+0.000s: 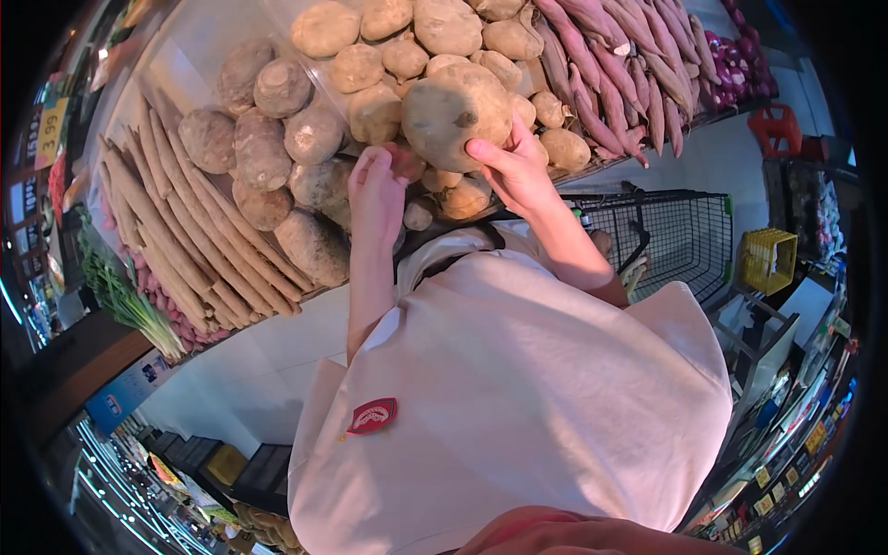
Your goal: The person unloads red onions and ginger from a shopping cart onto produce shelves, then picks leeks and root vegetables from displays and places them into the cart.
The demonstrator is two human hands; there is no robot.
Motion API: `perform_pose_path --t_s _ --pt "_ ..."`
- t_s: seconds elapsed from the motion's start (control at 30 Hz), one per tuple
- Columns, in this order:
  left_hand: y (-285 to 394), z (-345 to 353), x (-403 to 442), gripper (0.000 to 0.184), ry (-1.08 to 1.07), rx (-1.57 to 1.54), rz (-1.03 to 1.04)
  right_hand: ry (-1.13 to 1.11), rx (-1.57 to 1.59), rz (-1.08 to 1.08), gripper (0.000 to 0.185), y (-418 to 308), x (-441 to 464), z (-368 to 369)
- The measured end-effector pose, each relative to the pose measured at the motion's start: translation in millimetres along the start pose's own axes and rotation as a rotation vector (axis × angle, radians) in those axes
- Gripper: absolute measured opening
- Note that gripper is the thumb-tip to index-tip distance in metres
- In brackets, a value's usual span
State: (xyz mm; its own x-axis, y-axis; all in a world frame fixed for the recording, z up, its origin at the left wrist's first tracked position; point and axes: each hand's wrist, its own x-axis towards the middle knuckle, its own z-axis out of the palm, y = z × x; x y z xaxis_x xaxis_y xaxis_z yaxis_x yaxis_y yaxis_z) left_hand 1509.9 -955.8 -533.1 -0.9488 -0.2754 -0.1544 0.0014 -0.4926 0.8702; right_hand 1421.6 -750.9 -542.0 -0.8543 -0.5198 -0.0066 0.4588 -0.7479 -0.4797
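Note:
A large, round tan root vegetable (455, 116) with a dark spot is held up by my right hand (518, 166), thumb on its face and fingers behind its right edge. My left hand (377, 190) is just left of it, with the fingers bent and close together near a reddish item (403, 162); what the fingertips hold, if anything, is too small to tell. Behind and around the hands lie pale potatoes (326, 29), with rough brown tubers (262, 148) to the left.
Long thin roots (199, 217) and green onions (125, 287) lie at the left of the stand. Purple-pink sweet potatoes (601, 83) and purple onions (735, 69) are at the right. A wire shopping cart (680, 240) and a yellow basket (768, 261) stand lower right.

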Motion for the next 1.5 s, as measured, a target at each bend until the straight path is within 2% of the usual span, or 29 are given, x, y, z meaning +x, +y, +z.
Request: perform_pose_path --t_s 0.07,0.13,0.17,0.27,0.47,0.57,0.63,0.67,0.73,0.77,0.87,0.9,1.0,1.07,1.1,1.17,1.2,1.23,1.27,1.3,1.33,1.43,1.5 --pt "5 1 -5 0.016 -0.135 -0.271 -0.081 0.032 -0.051 -0.068 0.079 -5 1 7" --pt "19 24 -15 0.015 -0.083 -0.337 -0.150 0.065 -0.047 -0.074 0.081 -7 -1 9" --pt "25 36 -19 0.016 -0.054 -0.373 -0.180 0.071 -0.076 -0.086 0.081 -6 -1 8" --pt "26 35 -18 0.030 -0.285 -0.557 -0.189 0.088 -0.181 -0.126 0.082 -6 -2 6" --pt "27 33 -21 0.040 -0.381 -0.623 -0.206 0.073 -0.461 -0.272 0.089 -8 -3 10" --pt "20 22 -14 0.047 -0.540 -0.639 -0.182 0.040 -0.506 -0.331 0.092 -5 -5 10" --pt "22 24 -15 0.057 -0.215 -0.389 -0.237 0.031 -0.488 -0.373 0.091 -2 -10 16" --pt "24 27 -15 0.063 -0.056 -0.260 -0.265 0.044 -0.711 -0.450 0.089 -2 -11 15" --pt "24 39 -19 0.072 0.007 -0.178 -0.253 0.071 -1.161 -0.593 0.086 -5 -11 12" --pt "24 45 -20 0.077 0.039 -0.136 -0.245 -0.018 -1.284 -0.801 0.082 -9 -7 16" --pt "19 53 -20 0.089 -0.059 -0.179 -0.186 -0.289 -1.658 -0.741 0.089 -18 -10 16" --pt "13 44 -18 0.090 -0.042 -0.140 -0.207 -0.333 -1.677 -0.706 0.089 -16 -10 16" --pt "-9 18 -16 0.097 -0.006 -0.110 -0.240 -0.387 -1.501 -0.508 0.091 -29 -16 26" --pt "-10 19 -23 0.106 0.006 -0.207 -0.232 -0.304 -1.383 -0.558 0.095 -35 -18 28" --pt "-9 19 -26 0.109 0.016 -0.172 -0.145 -0.266 -1.323 -0.577 0.097 -36 -20 28" --pt "-5 25 -29 0.118 0.033 -0.102 0.037 -0.267 -0.801 -0.264 0.088 -25 -22 13" --pt "2 31 -35 0.121 0.006 0.121 0.196 -0.258 -0.538 -0.109 0.084 -19 -24 5" --pt "16 49 -41 0.124 -0.021 0.345 0.353 -0.240 -0.466 0.018 0.081 -21 -24 -4" --pt "24 57 -45 0.127 -0.050 0.569 0.507 -0.272 -0.146 0.155 0.079 -16 -26 -6" --pt "23 53 -41 0.129 -0.176 0.715 0.739 -0.296 0.178 0.288 0.078 -8 -30 -7" --pt "23 54 -40 0.129 -0.227 0.775 0.780 -0.314 0.507 0.415 0.077 -1 -34 -5" --pt "31 60 -40 0.131 -0.339 0.939 0.798 -0.251 0.403 0.470 0.076 17 -40 -7" --pt "39 59 -42 0.131 -0.350 1.027 0.660 -0.168 0.410 0.460 0.070 20 -41 -8"
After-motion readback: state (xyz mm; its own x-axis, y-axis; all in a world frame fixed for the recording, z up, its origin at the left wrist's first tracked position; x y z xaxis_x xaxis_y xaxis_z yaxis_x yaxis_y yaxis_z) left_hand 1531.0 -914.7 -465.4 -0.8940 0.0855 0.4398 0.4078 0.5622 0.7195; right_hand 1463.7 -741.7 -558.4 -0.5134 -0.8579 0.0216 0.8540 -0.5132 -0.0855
